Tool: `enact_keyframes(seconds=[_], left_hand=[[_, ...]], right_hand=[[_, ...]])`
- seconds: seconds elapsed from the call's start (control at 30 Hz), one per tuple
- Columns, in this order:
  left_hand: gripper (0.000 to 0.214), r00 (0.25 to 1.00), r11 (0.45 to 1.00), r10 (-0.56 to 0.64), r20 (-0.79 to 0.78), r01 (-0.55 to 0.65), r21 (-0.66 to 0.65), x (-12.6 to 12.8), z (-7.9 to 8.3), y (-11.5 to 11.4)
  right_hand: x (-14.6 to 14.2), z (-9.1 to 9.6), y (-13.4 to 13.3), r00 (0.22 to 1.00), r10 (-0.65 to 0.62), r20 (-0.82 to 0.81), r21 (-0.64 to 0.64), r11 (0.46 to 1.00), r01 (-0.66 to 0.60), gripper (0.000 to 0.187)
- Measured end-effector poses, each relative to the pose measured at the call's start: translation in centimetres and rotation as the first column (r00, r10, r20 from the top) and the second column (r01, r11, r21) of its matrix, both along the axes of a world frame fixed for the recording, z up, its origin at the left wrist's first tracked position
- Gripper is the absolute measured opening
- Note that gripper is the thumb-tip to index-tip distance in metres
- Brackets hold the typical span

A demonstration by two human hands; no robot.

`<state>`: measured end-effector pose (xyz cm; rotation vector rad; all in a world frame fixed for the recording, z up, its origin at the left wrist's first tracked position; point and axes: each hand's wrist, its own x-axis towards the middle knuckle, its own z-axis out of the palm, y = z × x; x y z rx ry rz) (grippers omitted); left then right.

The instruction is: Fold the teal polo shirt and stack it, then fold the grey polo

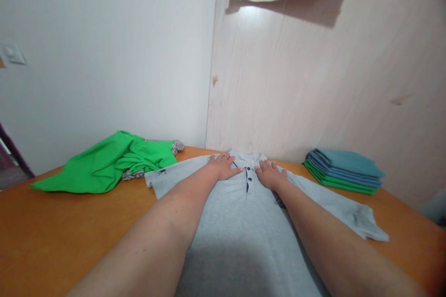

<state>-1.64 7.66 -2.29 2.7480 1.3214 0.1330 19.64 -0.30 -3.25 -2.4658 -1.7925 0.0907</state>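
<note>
A grey polo shirt (240, 222) lies spread face up on the orange table (52, 222), collar towards the wall, sleeves out to both sides. My left hand (223, 166) rests flat on the shirt's chest just left of the dark button placket, fingers stretched out. My right hand (270, 174) lies flat just right of the placket, fingers also extended. Both forearms reach over the shirt's body. Neither hand holds anything.
A crumpled green garment (108, 162) with a striped piece under it lies at the back left. A stack of folded blue and green clothes (344, 170) sits at the back right. Wooden panel and white wall stand right behind the table.
</note>
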Motion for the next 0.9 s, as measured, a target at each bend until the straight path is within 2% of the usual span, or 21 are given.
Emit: enact_keyframes(seconds=[0.2,0.27,0.33,0.43,0.57,0.7,0.8,0.9], left_hand=[[0.084,1.000,0.999,-0.013,-0.005,0.013,0.033,-0.1,-0.4,0.4],[0.082,1.000,0.995,0.004,0.007,-0.005,0.097,-0.2,-0.2,-0.1],[0.081,0.999,0.975,0.032,0.040,-0.040,0.218,-0.3,0.1,-0.8],[0.074,0.994,0.922,0.061,0.086,-0.089,0.376,-0.5,0.6,-2.2],[0.056,0.992,0.910,0.065,0.112,-0.106,0.402,-0.8,1.1,-4.9],[0.051,0.989,0.951,0.049,0.143,-0.090,0.295,-1.4,1.2,-8.0],[0.052,0.989,0.969,0.038,0.143,-0.071,0.238,-2.2,0.9,-9.6],[0.055,0.993,0.976,0.028,0.115,-0.052,0.213,-3.0,0.5,-10.1]], right_hand=[[0.3,-0.2,0.5,1.000,0.022,-0.014,0.021,1.000,-0.021,0.068],[0.1,0.1,0.1,0.999,0.034,-0.012,0.040,0.999,-0.033,0.068],[-0.4,0.5,-0.6,0.999,0.048,-0.008,0.066,0.997,-0.048,0.067],[-1.1,1.2,-2.7,0.998,0.067,0.000,0.107,0.992,-0.067,0.063],[-0.9,1.8,-7.3,0.994,0.111,0.008,0.138,0.984,-0.111,0.058],[2.2,1.8,-12.5,0.996,0.087,0.027,0.128,0.988,-0.089,0.057],[6.4,1.4,-16.4,0.996,-0.043,0.074,0.090,0.995,0.036,0.057],[10.8,1.1,-20.4,0.975,-0.172,0.139,0.067,0.984,0.164,0.056]])
